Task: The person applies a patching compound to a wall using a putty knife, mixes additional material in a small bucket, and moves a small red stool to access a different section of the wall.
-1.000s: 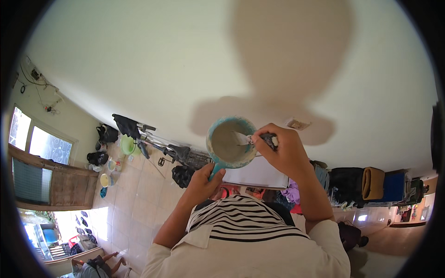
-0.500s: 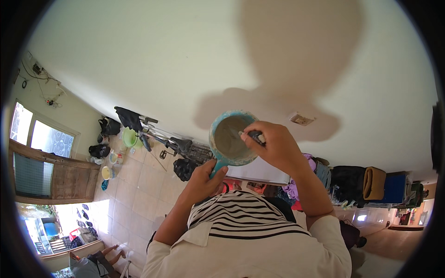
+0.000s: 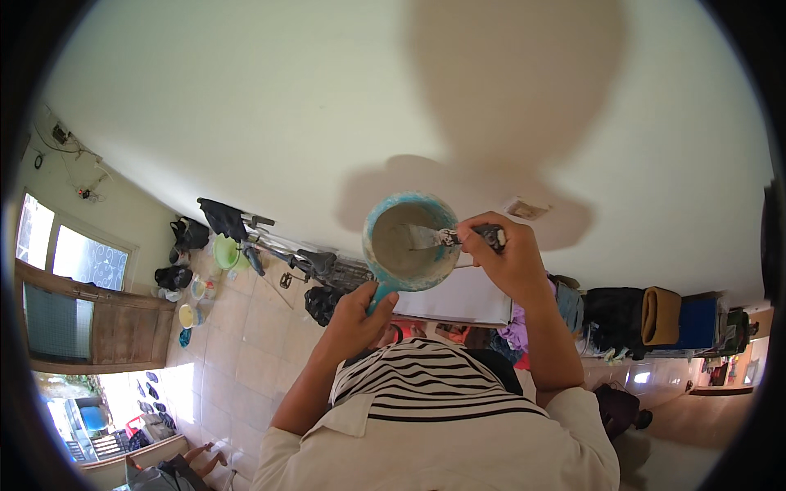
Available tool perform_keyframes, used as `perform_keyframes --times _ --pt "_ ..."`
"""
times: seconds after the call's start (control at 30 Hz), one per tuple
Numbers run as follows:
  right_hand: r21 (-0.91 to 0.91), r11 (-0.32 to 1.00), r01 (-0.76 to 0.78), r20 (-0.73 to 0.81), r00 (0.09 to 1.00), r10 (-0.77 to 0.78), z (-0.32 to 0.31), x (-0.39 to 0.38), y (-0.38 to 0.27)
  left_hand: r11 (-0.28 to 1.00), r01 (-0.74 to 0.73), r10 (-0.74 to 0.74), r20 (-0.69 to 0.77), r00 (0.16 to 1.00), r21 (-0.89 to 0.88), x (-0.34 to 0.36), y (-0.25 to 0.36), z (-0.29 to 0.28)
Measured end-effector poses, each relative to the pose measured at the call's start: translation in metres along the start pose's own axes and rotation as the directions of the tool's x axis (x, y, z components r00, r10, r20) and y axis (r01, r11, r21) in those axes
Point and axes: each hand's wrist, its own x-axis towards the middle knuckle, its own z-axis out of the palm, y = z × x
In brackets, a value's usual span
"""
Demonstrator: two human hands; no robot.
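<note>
My left hand (image 3: pixel 359 317) hides part of the teal pan (image 3: pixel 409 200), my right hand (image 3: pixel 509 255) part of the scraper (image 3: pixel 446 237); behind the pan, toward five o'clock, a white panel (image 3: pixel 460 301) is partly blocked. Near half past seven, the lower edge cuts off another person (image 3: pixel 168 476).

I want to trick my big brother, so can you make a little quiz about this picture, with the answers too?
1. Which hand holds the pot, left or right?
2. True or false: the blade of the scraper is outside the pot.
3. Fill in the gap: the round basin left of the saddle is the colour ____.

Key:
1. The left hand.
2. False. The blade is inside the pot, and the right hand holds the scraper.
3. Green.
</note>
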Motion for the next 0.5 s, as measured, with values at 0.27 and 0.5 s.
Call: perform_keyframes --times 0.27,0.5 --pt "0.392 0.9 -0.189 -0.117 0.96 0.253 -0.021 -0.02 0.02 1.0 -0.011 0.012 0.009 1.0 -0.01 0.002 -0.002 0.002" --pt "0.746 0.63 -0.215 -0.035 0.932 0.36 -0.039 -0.041 0.089 0.992 -0.077 0.07 0.071 0.995 0.1 0.007 0.01 -0.001"
